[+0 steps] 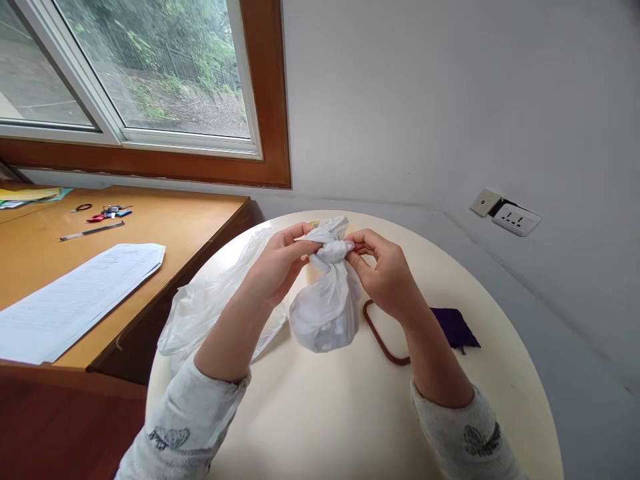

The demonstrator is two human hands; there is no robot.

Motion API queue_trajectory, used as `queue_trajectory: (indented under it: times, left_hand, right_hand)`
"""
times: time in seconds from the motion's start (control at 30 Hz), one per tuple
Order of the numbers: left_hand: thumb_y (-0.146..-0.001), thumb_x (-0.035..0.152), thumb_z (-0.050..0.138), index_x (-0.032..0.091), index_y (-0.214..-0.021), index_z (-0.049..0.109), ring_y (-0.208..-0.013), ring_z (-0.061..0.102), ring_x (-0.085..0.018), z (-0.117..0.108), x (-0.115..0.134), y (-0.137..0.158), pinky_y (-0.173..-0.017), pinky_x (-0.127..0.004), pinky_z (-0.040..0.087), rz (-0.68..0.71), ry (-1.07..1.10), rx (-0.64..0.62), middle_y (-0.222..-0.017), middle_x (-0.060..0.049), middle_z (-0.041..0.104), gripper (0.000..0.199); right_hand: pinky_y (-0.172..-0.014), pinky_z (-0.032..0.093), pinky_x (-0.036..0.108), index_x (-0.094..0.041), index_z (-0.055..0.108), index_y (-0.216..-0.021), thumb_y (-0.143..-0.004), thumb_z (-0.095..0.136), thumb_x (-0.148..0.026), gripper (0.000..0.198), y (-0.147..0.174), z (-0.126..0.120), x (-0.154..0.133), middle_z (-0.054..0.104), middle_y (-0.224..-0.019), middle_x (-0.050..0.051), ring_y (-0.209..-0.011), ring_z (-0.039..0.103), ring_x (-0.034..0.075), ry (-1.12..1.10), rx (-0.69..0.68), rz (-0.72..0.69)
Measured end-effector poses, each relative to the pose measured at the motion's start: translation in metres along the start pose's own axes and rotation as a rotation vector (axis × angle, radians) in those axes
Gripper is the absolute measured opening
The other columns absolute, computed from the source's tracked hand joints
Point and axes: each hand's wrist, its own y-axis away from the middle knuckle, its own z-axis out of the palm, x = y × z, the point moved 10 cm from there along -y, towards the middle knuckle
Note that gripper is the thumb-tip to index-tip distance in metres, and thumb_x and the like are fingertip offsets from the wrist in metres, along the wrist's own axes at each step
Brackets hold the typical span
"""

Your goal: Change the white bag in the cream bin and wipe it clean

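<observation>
Fingers of L hand & R hand pinched on knot of rounded white plastic bag, over round cream table; crumpled clear plastic bag to L, brown loop to R.

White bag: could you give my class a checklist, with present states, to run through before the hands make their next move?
1. Left hand gripping the twisted plastic at the knot: ok, fingers pinch its left side.
2. Right hand gripping too: ok, fingertips pinch its right side.
3. Knot pulled tight: cannot tell.
4. Contents of the white bag identified: cannot tell, the plastic hides them.
5. Brown loop apart from the white bag: ok, a gap shows between them.
</observation>
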Motion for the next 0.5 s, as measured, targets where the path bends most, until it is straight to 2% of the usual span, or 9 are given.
queue_trajectory:
  times: [0.1, 0.2, 0.27, 0.37, 0.5]
  left_hand:
    - [-0.069, 0.017, 0.059, 0.017, -0.069, 0.053, -0.058, 0.050, -0.009, -0.001, -0.001, -0.001, -0.058, -0.023, 0.039, 0.028, -0.044, 0.019, -0.064, 0.003, 0.055, 0.006]
    - [-0.070, 0.017, 0.059, 0.018, -0.073, 0.051, -0.054, 0.049, -0.008, -0.010, -0.003, -0.002, -0.057, -0.022, 0.038, 0.070, -0.137, 0.116, -0.058, 0.005, 0.054, 0.008]
    - [-0.071, 0.018, 0.058, 0.019, -0.074, 0.050, -0.052, 0.049, -0.009, -0.014, -0.003, 0.000, -0.054, -0.021, 0.037, 0.079, -0.208, 0.178, -0.054, 0.005, 0.053, 0.009]
    - [-0.071, 0.020, 0.058, 0.019, -0.075, 0.049, -0.049, 0.049, -0.009, -0.015, -0.004, 0.002, -0.050, -0.020, 0.036, 0.066, -0.259, 0.213, -0.053, 0.005, 0.054, 0.010]
    - [-0.068, 0.014, 0.055, 0.018, -0.070, 0.048, -0.052, 0.049, -0.009, -0.010, 0.004, 0.002, -0.052, -0.020, 0.039, 0.121, -0.281, 0.193, -0.057, 0.005, 0.053, 0.009]
  right_hand:
    - [-0.078, 0.047, 0.029, -0.020, 0.053, -0.093, -0.080, 0.046, -0.013, 0.016, 0.001, 0.000, -0.005, 0.062, -0.089, 0.002, -0.082, 0.059, 0.014, 0.056, 0.011, -0.029]
    - [-0.084, 0.044, 0.031, -0.022, 0.047, -0.106, -0.078, 0.044, -0.008, 0.031, 0.005, -0.003, -0.018, 0.058, -0.104, 0.004, -0.097, 0.055, 0.016, 0.088, 0.060, -0.095]
    - [-0.084, 0.043, 0.032, -0.022, 0.045, -0.108, -0.077, 0.044, -0.007, 0.035, 0.007, 0.000, -0.028, 0.055, -0.108, 0.005, -0.100, 0.053, 0.017, 0.108, 0.055, -0.144]
    - [-0.080, 0.044, 0.031, -0.023, 0.047, -0.102, -0.077, 0.050, -0.011, 0.028, 0.009, 0.007, -0.036, 0.056, -0.103, 0.004, -0.095, 0.053, 0.017, 0.156, 0.020, -0.184]
    - [-0.072, 0.044, 0.027, -0.021, 0.051, -0.086, -0.075, 0.060, -0.017, 0.014, 0.007, 0.009, -0.028, 0.056, -0.087, 0.002, -0.080, 0.054, 0.015, 0.233, 0.037, -0.154]
